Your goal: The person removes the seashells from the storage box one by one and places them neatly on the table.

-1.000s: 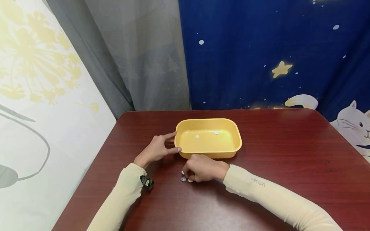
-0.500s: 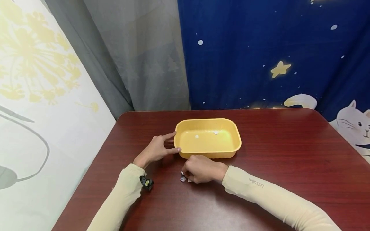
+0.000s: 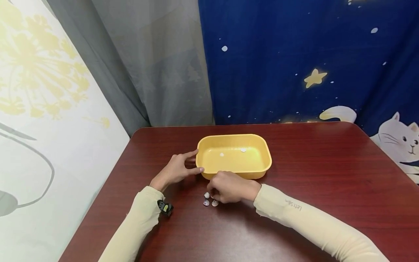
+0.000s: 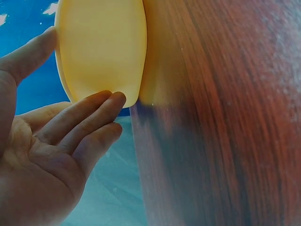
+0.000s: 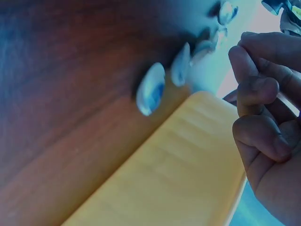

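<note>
A yellow plastic basin (image 3: 234, 162) stands mid-table in the head view. My left hand (image 3: 178, 168) touches its left end, thumb at the near corner and a finger at the far rim; the left wrist view shows the other fingers loosely bent beside the wall. In front of the basin lie several small seashells, among them a whitish one (image 3: 207, 195), a purplish one (image 3: 206, 202) and a pale one (image 3: 215, 203). My right hand (image 3: 229, 187) is just right of them, fingers curled, thumb and index tips together. In the right wrist view, nothing shows between the fingertips.
Two small white pieces, one left (image 3: 222, 154) and one right (image 3: 243, 150), lie inside the basin. The dark red table (image 3: 314, 174) reaches back to grey and blue curtains (image 3: 281, 62). A white patterned wall (image 3: 49, 153) borders the left side.
My right hand has risen slightly off the shells, so more of them show. The left hand keeps its place at the basin. The head view has shifted slightly.
</note>
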Demonstrator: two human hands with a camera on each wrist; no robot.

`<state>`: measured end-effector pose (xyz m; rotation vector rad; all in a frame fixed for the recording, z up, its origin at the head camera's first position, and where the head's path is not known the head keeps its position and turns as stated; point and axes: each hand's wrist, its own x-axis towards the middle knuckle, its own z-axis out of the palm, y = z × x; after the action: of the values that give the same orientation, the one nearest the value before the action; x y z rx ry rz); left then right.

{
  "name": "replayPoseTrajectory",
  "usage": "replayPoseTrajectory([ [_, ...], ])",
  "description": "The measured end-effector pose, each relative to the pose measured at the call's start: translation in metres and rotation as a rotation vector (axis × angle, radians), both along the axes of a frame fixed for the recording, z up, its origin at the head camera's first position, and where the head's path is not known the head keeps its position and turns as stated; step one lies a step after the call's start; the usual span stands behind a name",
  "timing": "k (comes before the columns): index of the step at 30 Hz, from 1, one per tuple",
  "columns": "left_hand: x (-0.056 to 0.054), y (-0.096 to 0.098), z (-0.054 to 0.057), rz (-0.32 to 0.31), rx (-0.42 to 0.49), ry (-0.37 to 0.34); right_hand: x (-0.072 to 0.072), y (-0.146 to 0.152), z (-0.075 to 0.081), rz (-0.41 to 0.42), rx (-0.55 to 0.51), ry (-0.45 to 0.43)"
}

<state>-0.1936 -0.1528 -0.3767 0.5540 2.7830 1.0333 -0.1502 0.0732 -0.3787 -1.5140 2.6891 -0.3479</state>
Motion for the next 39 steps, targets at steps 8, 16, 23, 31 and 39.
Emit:
replayPoseTrajectory([
  [8,-0.001,-0.001,-0.002,0.005,-0.002,-0.003,-0.009,0.007,0.015,-0.018,0.004,-0.030],
  [16,-0.001,-0.001,-0.003,0.019,-0.012,-0.020,-0.024,0.016,0.038,0.003,-0.003,-0.009],
  [23,0.001,0.000,-0.001,0.026,-0.022,-0.022,-0.048,0.028,0.058,-0.029,-0.009,-0.043],
  [31,0.001,0.001,-0.001,0.009,-0.011,-0.018,-0.086,0.035,0.066,-0.103,0.028,-0.078],
  [39,0.000,0.001,-0.001,0.028,0.002,-0.034,-0.115,0.027,0.058,-0.175,0.172,-0.090],
])
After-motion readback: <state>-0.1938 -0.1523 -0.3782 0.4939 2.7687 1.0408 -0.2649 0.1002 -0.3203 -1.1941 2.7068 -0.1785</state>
